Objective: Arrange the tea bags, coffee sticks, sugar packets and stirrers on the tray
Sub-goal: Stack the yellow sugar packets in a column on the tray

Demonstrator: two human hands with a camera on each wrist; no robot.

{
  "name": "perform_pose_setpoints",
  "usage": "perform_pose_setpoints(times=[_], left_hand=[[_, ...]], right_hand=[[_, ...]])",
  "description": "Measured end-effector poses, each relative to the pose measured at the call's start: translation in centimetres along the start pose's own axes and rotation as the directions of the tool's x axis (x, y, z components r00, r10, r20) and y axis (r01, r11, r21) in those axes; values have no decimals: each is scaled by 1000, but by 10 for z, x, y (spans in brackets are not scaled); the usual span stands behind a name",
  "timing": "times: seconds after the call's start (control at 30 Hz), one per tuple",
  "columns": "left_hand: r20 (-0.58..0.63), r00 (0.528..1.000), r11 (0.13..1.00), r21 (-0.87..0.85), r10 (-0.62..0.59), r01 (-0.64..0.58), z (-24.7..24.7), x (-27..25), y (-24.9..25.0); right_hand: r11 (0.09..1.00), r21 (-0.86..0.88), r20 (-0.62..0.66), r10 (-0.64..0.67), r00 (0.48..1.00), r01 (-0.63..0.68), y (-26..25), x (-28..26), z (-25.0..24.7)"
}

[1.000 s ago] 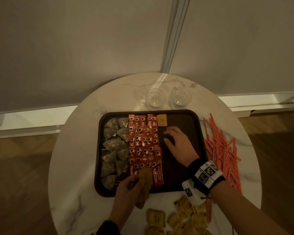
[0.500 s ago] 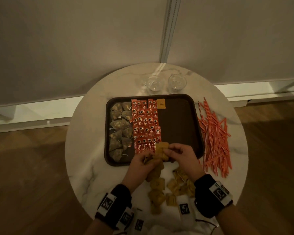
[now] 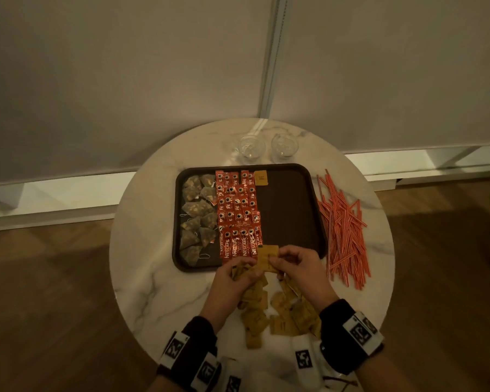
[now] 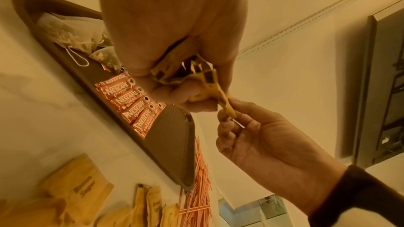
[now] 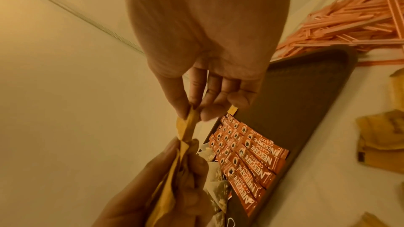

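One tray [image 3: 289, 193]; two glasses [image 3: 251, 147]; one sugar packet [image 3: 260, 178] on the tray.

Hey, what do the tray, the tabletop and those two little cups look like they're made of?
The tray: probably dark brown plastic, matte, with a fine ribbed texture. The tabletop: white with grey veins and a soft sheen, so marble or a marble-look surface. The two cups: clear and see-through, likely glass, though clear plastic can't be ruled out.

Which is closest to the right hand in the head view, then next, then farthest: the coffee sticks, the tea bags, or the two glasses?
1. Coffee sticks, just left of the right hand.
2. Tea bags, farther left on the tray.
3. Glasses, at the table's far edge.
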State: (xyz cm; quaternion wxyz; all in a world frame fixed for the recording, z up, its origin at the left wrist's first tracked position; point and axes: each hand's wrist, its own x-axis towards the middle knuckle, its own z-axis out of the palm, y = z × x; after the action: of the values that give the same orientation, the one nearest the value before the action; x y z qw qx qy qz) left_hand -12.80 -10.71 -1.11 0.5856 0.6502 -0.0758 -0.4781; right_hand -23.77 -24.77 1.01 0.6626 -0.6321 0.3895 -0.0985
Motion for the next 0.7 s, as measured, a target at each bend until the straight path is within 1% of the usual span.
perform_pose_setpoints(times=[0.07,0.1,0.17,0.23,0.3,0.37,0.4,0.47,0.53,0.57,0.63,0.7], left_hand=[[-10,1000,1000,-25,-3,3,1,-2,0],[-15,1000,998,-53,-20,19,2,-3,1],[-1,998,986,-150,-69,68,5,-5,3],[59,992,963,-242,-112,123,8,-9,10],[146,983,955,-258,-109,145,11,-12,17],[214,974,963,-235,-79,130,13,-14,22],[229,971,969,-220,-62,114,15,-15,25],[223,975,985,-163,-22,60,14,-17,28],[179,984,996,-92,7,9,11,-17,34],[153,988,998,-63,29,-20,9,-15,35],[103,991,997,1,82,-83,6,-12,37],[77,987,985,80,144,-150,3,-8,39]], right_hand=[[993,-22,-76,-115,991,113,-1,-4,-2],[983,-42,-93,-182,979,178,-1,-6,-3],[959,-83,-79,-278,957,272,-3,-8,-6],[942,-116,-39,-321,946,314,-3,-10,-7],[937,-105,-12,-337,941,334,-3,-12,-6],[937,-78,0,-342,940,341,0,-13,-5],[938,-65,3,-342,940,342,1,-14,-5],[939,-11,3,-343,939,343,-1,-17,-3],[944,56,-28,-324,946,325,-6,-20,-1],[950,85,-56,-298,953,301,-7,-21,-2],[964,152,-99,-205,974,218,-7,-21,-3],[973,200,-80,-101,992,115,-5,-22,-3]])
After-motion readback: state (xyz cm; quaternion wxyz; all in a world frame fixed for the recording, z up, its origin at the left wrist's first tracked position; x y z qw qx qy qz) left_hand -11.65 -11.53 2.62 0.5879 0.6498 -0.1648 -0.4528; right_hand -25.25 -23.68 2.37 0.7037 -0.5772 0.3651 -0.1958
